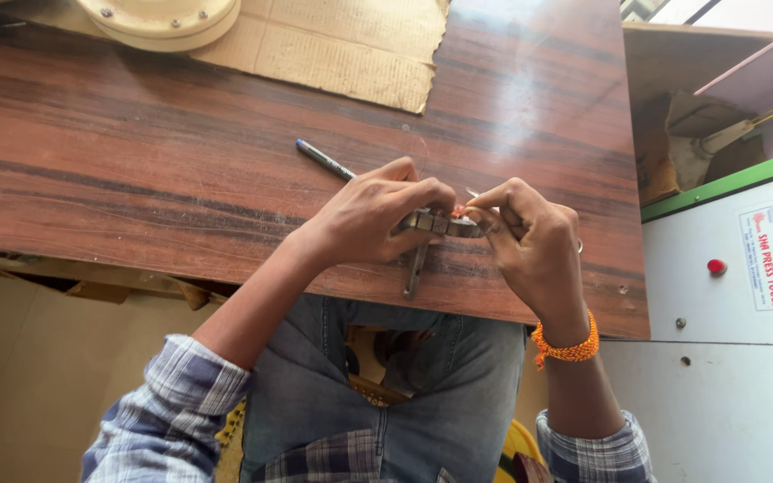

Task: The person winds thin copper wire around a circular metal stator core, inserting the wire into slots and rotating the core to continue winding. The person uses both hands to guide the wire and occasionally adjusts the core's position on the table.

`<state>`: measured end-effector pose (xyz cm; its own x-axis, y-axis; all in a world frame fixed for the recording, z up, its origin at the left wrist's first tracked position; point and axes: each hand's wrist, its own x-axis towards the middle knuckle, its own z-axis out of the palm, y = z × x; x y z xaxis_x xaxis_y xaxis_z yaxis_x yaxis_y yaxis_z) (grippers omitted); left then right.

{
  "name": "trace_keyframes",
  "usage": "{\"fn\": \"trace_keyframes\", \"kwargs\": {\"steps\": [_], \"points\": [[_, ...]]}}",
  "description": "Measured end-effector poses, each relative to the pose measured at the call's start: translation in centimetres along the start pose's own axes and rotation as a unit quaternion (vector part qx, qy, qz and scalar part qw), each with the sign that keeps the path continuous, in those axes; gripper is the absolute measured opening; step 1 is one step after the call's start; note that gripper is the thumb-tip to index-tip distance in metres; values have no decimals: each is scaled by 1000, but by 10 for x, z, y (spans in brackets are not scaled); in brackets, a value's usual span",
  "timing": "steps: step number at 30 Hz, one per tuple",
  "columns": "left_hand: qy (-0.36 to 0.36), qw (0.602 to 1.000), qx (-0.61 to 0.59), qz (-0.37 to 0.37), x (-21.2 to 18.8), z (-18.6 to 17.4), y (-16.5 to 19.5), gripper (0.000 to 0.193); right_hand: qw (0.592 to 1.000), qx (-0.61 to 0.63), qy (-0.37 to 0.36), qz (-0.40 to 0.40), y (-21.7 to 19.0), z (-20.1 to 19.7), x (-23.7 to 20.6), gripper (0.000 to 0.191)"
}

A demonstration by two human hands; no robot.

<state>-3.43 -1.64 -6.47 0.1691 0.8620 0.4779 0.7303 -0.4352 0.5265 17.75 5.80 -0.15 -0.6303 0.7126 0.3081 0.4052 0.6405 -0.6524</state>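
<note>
1. At far left, on my side of the wooden table [136, 161], nothing is being handled; a sheet of cardboard [351, 54] lies at the far edge with a cream round part [158, 18] resting on it.
2. A blue pen [322, 159] lies on the table just beyond my left hand [373, 219].
3. My left hand is curled shut around a small metal tool [431, 228], steadying it near the table's near edge; one leg of it points toward me.
4. My right hand [534, 241] pinches the tool's right end with thumb and forefinger; what lies between the fingertips is too small to tell.
5. I judge this a fine fitting or adjusting step; it calls for steady hands.
6. At right stands a white machine panel [735, 268] with coloured buttons.
</note>
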Motion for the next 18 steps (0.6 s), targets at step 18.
{"fn": "trace_keyframes", "kwargs": {"steps": [18], "points": [[-63, 947, -145, -279, 52, -14, 7, 45, 999, -22, -9, -24, 14, 10, 40, 13]]}}
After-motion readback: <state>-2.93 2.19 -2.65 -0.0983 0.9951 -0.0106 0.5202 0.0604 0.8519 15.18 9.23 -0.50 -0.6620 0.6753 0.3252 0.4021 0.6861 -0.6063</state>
